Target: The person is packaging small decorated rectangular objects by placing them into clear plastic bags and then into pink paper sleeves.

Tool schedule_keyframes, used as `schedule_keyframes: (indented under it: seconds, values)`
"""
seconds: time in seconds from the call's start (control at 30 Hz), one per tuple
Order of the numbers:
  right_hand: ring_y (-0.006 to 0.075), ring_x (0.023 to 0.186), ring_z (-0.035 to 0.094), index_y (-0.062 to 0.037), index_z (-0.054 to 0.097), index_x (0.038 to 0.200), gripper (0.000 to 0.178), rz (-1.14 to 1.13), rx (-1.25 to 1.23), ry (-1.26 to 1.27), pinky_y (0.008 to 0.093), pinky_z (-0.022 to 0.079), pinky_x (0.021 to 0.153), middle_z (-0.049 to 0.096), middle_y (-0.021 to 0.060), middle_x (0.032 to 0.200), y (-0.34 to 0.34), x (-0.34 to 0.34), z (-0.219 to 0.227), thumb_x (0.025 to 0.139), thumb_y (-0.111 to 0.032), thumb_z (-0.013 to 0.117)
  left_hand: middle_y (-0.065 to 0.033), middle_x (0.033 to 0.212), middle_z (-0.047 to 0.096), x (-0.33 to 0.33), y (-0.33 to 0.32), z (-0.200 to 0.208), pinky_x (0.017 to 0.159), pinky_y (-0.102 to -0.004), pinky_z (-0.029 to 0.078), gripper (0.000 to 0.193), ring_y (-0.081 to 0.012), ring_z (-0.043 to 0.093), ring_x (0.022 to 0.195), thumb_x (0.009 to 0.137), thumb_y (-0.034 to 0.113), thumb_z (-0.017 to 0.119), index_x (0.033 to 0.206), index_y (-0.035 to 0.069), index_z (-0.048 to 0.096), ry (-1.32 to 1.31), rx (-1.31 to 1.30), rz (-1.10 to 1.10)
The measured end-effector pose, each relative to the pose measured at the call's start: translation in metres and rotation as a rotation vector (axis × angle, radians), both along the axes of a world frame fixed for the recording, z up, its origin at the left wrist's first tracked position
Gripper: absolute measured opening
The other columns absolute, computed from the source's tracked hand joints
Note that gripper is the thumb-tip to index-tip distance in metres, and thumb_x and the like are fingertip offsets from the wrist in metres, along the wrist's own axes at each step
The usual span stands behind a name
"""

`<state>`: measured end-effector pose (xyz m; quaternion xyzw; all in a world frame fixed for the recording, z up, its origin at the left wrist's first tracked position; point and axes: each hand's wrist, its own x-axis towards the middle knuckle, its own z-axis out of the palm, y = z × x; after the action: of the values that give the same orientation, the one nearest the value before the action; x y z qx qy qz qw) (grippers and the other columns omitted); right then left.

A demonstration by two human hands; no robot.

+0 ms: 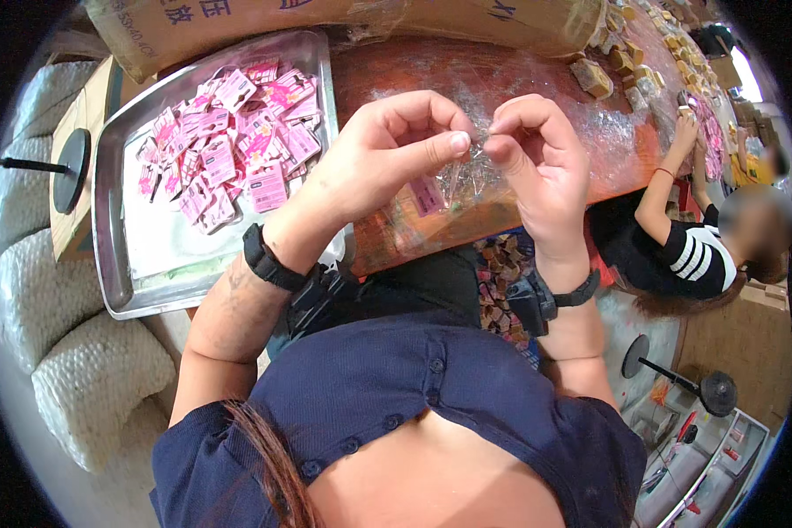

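Apparently, the work sits close to the near edge of the tabletop (370, 84), where both hands meet within easy view. The left hand (383, 163) brings thumb and index fingertip close together; the right hand (550, 180) faces it with thumb and fingers curled in, its tips just beside the left's. Whether either grip pinches something fine and clear, I cannot tell. Below them, near that edge, lies a single pink card (426, 196), with clear plastic pieces (473, 180) beside it, probably kept there so both are within reach.

At the tabletop's left end stands a metal tray (326, 75) with a loose heap of pink cards (218, 160); its raised rim presumably stops them spreading. A cardboard box (352, 22) lines the far edge. Toward the right end, yellowish wrapped blocks (592, 79) lie apart from the hands, and another person (700, 255) reaches in there.
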<state>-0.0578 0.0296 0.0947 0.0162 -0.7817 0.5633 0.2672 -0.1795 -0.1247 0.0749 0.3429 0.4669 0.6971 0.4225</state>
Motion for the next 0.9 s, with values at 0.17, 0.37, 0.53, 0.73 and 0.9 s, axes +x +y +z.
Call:
schedule_keyframes:
  seconds: [0.17,0.37,0.53,0.73,0.9]
  values:
    - [0.0084,0.070,0.052,-0.0029,0.058,0.091,0.020,-0.130,0.038,-0.054,0.0248,0.043,0.062,0.057,0.0008,0.081,-0.003,-0.003,-0.006,0.090,-0.018,0.072,-0.0013,0.095,0.065,0.002,0.003,-0.006,0.073,-0.0249,0.055,0.019,-0.0079,0.061,0.085,0.096,0.018,0.065,0.107,0.002,0.063,-0.015,0.010,-0.015]
    - [0.0193,0.066,0.055,-0.0030,0.055,0.089,0.019,-0.233,0.319,0.004,0.0302,0.045,0.059,0.056,0.0064,0.077,-0.009,-0.008,-0.006,0.092,-0.016,0.069,-0.0008,0.092,0.063,0.003,0.007,-0.010,0.072,-0.0257,0.055,0.019,-0.0079,0.059,0.082,0.097,0.018,0.064,0.106,0.001,0.061,-0.094,0.038,-0.021]
    - [0.0241,0.072,0.057,-0.0046,0.056,0.088,0.021,-0.197,0.335,0.025,0.0324,0.046,0.065,0.056,0.0077,0.080,0.004,-0.008,-0.022,0.091,-0.020,0.070,0.0018,0.092,0.058,0.004,0.009,-0.014,0.075,-0.0231,0.049,0.016,-0.0060,0.056,0.084,0.099,0.017,0.061,0.105,0.002,0.059,-0.021,-0.001,-0.045]
    - [0.0110,0.084,0.053,-0.0034,0.056,0.101,0.026,-0.683,0.221,0.216,0.0266,0.045,0.077,0.057,0.0038,0.093,0.117,-0.028,-0.030,0.089,-0.019,0.074,0.0036,0.090,0.056,-0.002,0.001,-0.017,0.075,-0.0227,0.049,0.012,-0.0051,0.053,0.085,0.100,0.015,0.058,0.101,0.003,0.057,0.072,-0.092,0.063]
    - [0.0388,0.129,0.045,-0.0175,0.044,0.144,0.082,-1.069,0.908,-0.627,0.0592,0.031,0.104,0.051,0.0230,0.137,0.373,-0.062,-0.120,0.080,-0.063,0.069,0.0027,0.091,0.055,-0.005,0.010,-0.016,0.075,-0.0246,0.051,0.012,-0.0057,0.053,0.085,0.101,0.015,0.057,0.101,0.003,0.056,0.021,-0.085,0.070]
